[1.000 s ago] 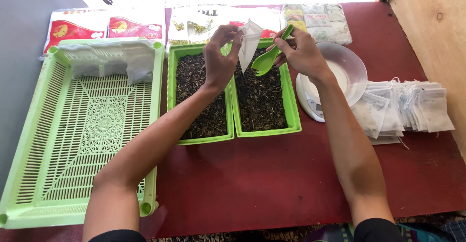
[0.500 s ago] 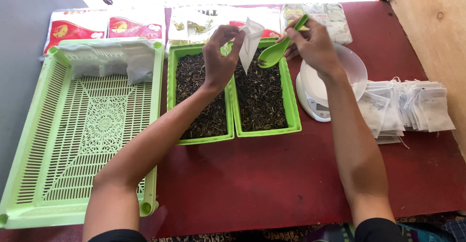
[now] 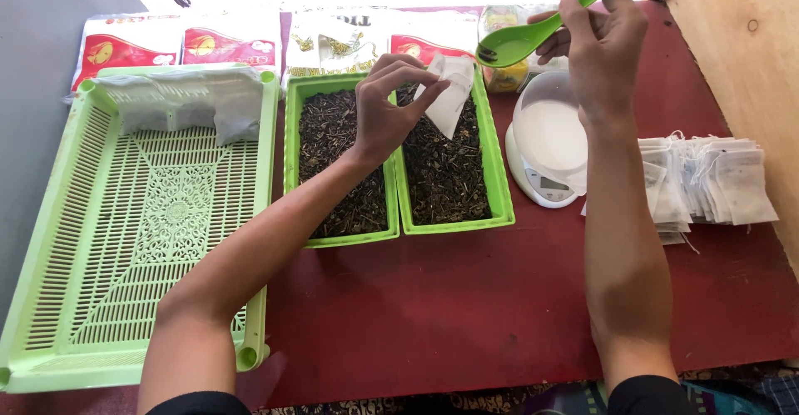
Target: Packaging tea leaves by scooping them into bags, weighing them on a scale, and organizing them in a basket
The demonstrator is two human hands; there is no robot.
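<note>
**Head view: one hand on a paper bag, the other lifting a green spoon**

Head view, looking down on a red table (image 3: 466, 298). The left hand (image 3: 384, 115) pinches a small white paper bag (image 3: 450, 90) between thumb and fingertips, holding it tilted above the right of two green bins (image 3: 454, 225) filled with dark dried leaves. The right hand (image 3: 601, 36) is raised above the table's far edge, its fingers closed around the handle of a green spoon (image 3: 520, 40); a few dark leaf bits sit in the bowl of the spoon. Below that hand stands a white kitchen scale (image 3: 545, 144) with a clear bowl on top. A stack of white bags with strings (image 3: 716, 182) lies to the right of the scale. A large green slotted tray (image 3: 150, 215) lies to the left, with clear packets at its far end.
</note>
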